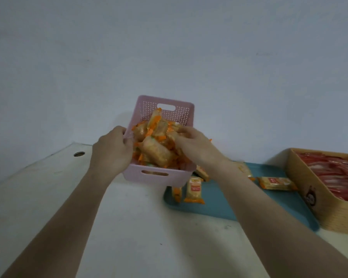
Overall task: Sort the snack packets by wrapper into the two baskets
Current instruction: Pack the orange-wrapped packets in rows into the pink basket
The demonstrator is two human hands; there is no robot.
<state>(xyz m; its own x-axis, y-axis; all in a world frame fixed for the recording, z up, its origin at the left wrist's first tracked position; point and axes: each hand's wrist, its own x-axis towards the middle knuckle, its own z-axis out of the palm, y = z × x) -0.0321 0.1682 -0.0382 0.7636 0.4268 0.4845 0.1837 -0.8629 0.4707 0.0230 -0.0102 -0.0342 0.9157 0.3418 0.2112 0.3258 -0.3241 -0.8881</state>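
Note:
A pink basket (pixel 165 104) is tilted toward me above the white table, heaped with orange-wrapped snack packets (pixel 156 152). My left hand (pixel 111 149) grips its left rim. My right hand (pixel 191 141) reaches in over the right rim, fingers closed on the packets there. Three orange packets lie in plain view on the teal tray (pixel 219 201), among them one (pixel 195 189) just below the basket and one (pixel 275 183) further right; others are partly hidden under my right forearm. A tan basket (pixel 309 185) at the right edge holds red-wrapped packets (pixel 333 169).
The white table (pixel 139 227) runs along a pale wall. A round cable hole (pixel 79 154) sits near its back left corner. The tan basket stands against the tray's right side.

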